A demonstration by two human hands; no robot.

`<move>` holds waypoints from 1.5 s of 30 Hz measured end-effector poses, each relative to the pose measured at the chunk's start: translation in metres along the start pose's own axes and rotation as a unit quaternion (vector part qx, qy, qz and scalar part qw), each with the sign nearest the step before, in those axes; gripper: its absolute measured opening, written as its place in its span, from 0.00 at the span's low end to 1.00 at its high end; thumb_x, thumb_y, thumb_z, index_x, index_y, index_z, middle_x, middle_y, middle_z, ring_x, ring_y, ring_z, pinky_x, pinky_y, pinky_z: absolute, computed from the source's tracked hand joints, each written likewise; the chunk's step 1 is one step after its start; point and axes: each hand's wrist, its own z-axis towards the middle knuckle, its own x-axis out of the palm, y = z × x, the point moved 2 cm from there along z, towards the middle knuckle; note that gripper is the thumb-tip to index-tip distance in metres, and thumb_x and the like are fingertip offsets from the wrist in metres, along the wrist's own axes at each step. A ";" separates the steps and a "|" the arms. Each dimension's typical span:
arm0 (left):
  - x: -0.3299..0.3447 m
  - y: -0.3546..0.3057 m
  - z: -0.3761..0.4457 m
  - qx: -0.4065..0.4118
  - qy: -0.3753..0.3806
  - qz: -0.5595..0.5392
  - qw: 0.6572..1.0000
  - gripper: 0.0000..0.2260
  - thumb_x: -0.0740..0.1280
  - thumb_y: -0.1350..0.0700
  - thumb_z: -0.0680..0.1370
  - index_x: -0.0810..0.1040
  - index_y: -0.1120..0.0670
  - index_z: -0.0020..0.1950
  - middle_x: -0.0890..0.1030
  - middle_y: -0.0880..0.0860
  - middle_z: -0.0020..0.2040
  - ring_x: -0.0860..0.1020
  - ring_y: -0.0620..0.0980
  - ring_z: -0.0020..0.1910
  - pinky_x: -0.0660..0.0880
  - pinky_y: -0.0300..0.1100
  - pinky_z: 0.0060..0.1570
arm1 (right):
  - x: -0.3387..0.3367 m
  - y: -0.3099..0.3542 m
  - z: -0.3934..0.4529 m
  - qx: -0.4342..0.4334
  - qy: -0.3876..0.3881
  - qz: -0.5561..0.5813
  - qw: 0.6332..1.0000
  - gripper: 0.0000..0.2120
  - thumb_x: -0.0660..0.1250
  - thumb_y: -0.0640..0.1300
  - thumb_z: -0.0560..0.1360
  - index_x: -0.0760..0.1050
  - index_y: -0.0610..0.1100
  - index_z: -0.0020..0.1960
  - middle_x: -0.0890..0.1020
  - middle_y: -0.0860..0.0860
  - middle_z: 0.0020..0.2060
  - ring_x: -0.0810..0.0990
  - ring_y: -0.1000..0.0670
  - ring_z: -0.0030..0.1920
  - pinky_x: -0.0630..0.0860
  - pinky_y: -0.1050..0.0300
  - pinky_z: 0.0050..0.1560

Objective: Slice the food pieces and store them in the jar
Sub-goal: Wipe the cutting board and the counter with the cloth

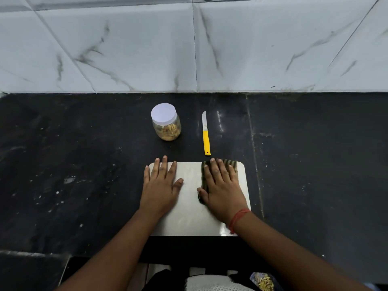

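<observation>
A white cutting board (190, 208) lies on the black counter in front of me. My left hand (161, 185) rests flat on the board's left part, fingers straight. My right hand (220, 185) presses flat on a dark striped cloth (232, 163) at the board's right part. Behind the board stands a clear jar (167, 122) with a white lid on it and pale food pieces inside. To the jar's right lies a knife (205, 135) with a yellow handle, its blade pointing away from me. No loose food pieces show on the board.
The black counter (84, 164) carries pale specks and ends at a white marbled tile wall (189, 49). At the bottom right edge a small packet (262, 281) with pale yellow sticks shows near my body.
</observation>
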 end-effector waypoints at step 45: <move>0.008 0.006 -0.001 0.017 -0.062 -0.038 0.997 0.29 0.46 0.39 0.82 0.60 0.50 0.80 0.57 0.55 0.81 0.51 0.57 0.81 0.48 0.60 0.77 | 0.012 0.023 -0.077 0.196 -0.050 -0.013 0.979 0.30 0.51 0.56 0.79 0.56 0.47 0.78 0.55 0.47 0.78 0.52 0.46 0.78 0.52 0.42 0.76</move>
